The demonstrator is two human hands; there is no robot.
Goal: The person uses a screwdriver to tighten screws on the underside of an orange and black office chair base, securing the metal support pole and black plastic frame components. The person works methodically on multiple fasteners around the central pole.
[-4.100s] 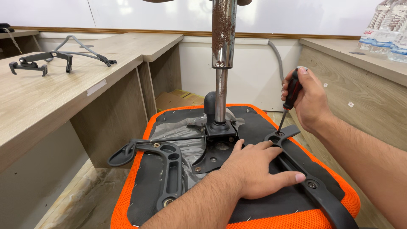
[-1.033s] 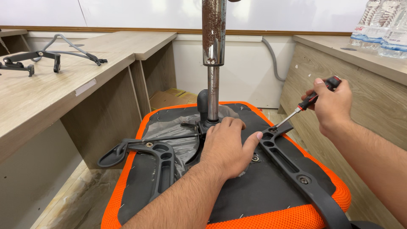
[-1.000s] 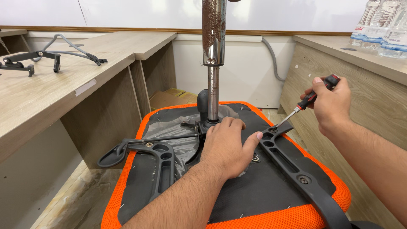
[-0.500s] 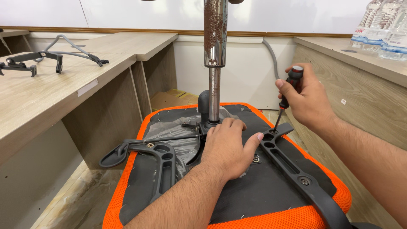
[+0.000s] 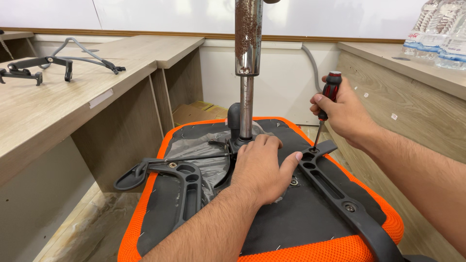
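Observation:
An upturned orange office chair seat [image 5: 340, 250] with a black underside lies in front of me. A rusty chrome gas cylinder [image 5: 247, 58] rises from its middle mechanism. My left hand [image 5: 262, 167] rests flat on the underside beside the cylinder's base, holding nothing. My right hand [image 5: 342, 114] grips a red-and-black screwdriver [image 5: 326, 104] held nearly upright. Its tip sits in a hole at the far end of the right black armrest bracket [image 5: 335, 187]. A second black armrest bracket [image 5: 182, 189] lies on the left side of the seat.
A wooden desk [image 5: 58, 106] runs along the left and carries a black chair part [image 5: 29, 70] and a grey metal frame [image 5: 82, 51]. A wooden counter [image 5: 412, 68] on the right holds packed water bottles [image 5: 441, 34]. A grey cable [image 5: 310, 60] hangs on the white wall behind.
My right hand swung the screwdriver from a slanted hold to nearly upright, with its tip at the bracket's end hole. My left hand stayed pressed on the seat underside.

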